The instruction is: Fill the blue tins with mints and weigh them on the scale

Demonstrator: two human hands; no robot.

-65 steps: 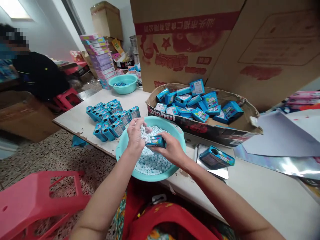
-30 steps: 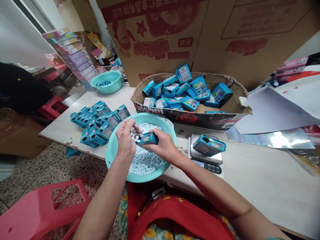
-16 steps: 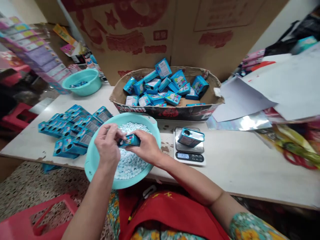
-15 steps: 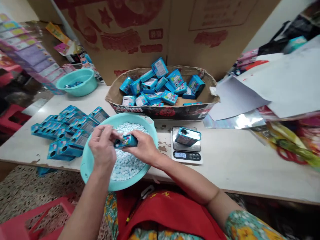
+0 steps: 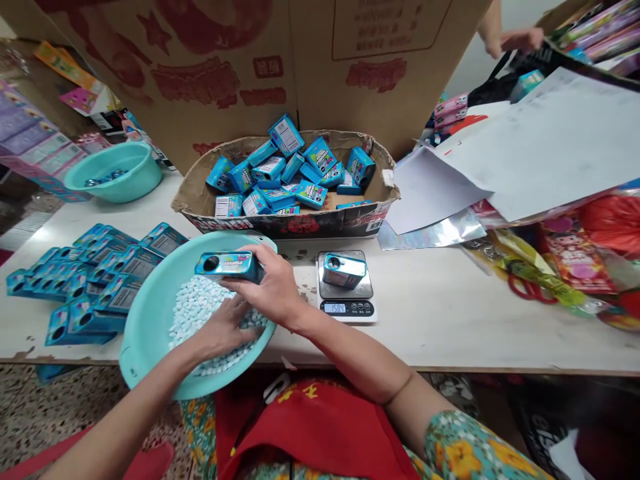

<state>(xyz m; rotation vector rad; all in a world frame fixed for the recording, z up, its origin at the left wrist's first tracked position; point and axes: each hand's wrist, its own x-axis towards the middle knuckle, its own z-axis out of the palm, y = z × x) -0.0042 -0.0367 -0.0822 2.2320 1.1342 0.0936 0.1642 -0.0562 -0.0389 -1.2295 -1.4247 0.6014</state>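
My right hand is closed around a blue candy tin, tilted so that the dark round hole in its narrow end shows. Just below it, my left hand reaches into small white candies, its fingers stretched out and partly blurred. The candies lie in a turquoise basin. Another blue tin with a round hole stands on a digital scale to the right of the basin. Left of the basin, several blue tins are grouped with their holes showing.
Behind the basin is a cut-down cardboard tray piled with blue tins. A large cardboard box rises behind it. A second turquoise basin sits at the back left. Papers and red scissors lie right. Another person's hand shows top right.
My left hand has gone from the opening of the tin down into the candies. My right hand still holds the tin. The view has shifted right, and another person's hand has appeared.
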